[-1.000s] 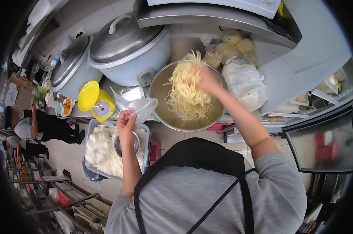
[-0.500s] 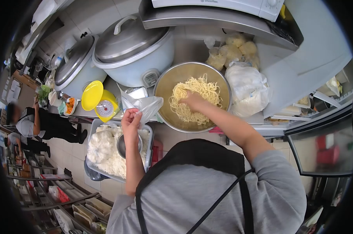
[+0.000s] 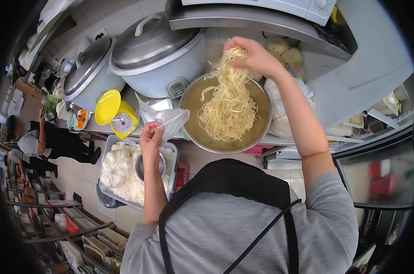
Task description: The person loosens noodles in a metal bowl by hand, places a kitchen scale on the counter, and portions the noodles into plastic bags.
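My right hand (image 3: 249,57) is closed on a clump of pale yellow noodles (image 3: 236,82), raised above a large steel bowl (image 3: 193,119). Strands hang from my fingers down to the pile in the bowl. My left hand (image 3: 152,135) pinches a clear plastic bag (image 3: 170,121) just left of the bowl's rim. The bag looks thin and slack. Beneath my left forearm is a grey tub (image 3: 171,176) of white rice (image 3: 127,185), with a steel bowl (image 3: 141,170) partly hidden by my arm.
A yellow scale (image 3: 123,122) and two big rice cookers (image 3: 159,59) stand left of the bowl. Filled plastic bags (image 3: 284,107) sit at its right. A steel shelf (image 3: 257,23) overhangs the back. Two people (image 3: 38,141) stand far left.
My right hand has risen from inside the bowl to above its far rim, lifting a clump of noodles. My left hand still holds the bag in nearly the same place.
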Demonstrator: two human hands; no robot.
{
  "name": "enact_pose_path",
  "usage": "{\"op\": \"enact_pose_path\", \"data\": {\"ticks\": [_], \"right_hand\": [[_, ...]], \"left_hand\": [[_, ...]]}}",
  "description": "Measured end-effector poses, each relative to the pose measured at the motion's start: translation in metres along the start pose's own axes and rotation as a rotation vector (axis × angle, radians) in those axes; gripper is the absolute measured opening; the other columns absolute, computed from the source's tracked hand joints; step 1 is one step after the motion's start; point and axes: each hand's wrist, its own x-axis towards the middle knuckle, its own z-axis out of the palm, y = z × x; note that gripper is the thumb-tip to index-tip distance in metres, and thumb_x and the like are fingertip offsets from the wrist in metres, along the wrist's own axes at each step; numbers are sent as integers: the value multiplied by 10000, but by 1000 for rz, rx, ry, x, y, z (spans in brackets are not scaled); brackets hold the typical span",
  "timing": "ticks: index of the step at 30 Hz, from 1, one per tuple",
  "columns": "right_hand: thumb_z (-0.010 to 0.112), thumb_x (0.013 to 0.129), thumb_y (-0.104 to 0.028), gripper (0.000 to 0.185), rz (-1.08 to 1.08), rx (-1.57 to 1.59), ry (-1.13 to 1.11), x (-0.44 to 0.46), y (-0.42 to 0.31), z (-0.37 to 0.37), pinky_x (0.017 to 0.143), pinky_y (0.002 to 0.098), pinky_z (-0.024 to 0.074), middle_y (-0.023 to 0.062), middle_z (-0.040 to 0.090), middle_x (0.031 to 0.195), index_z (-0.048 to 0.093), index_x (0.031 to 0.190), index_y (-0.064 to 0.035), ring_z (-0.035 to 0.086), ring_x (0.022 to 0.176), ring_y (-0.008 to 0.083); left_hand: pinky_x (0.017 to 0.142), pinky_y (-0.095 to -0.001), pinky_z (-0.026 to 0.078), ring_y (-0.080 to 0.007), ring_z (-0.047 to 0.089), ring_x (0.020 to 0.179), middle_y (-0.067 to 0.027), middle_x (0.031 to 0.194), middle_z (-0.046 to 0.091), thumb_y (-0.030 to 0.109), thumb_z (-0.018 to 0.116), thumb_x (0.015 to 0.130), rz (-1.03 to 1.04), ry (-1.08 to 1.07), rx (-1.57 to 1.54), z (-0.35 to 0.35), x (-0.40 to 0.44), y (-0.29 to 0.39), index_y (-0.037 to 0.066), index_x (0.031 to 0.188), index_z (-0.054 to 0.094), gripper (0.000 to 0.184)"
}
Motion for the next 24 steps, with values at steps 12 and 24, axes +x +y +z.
{"op": "enact_pose_path", "data": {"ticks": [12,24], "right_hand": [[769,558,-327,584,159,-725,-657,-7,90,127,856,366,435,135,530,1079,591,1079,-132,528,1000,293],[705,640,-186,449,266,-561,-446,-30,158,159,836,365,437,132,424,1224,572,1068,-204,490,1055,313]], "left_hand": [[417,-172,219,0,334,473,82,603,420,46,594,784,-12,52,13,-5,-5,-3,62,859,531,100],[417,-165,221,3,334,473,82,606,430,45,584,789,-50,56,20,-9,-9,-10,59,857,527,90]]}}
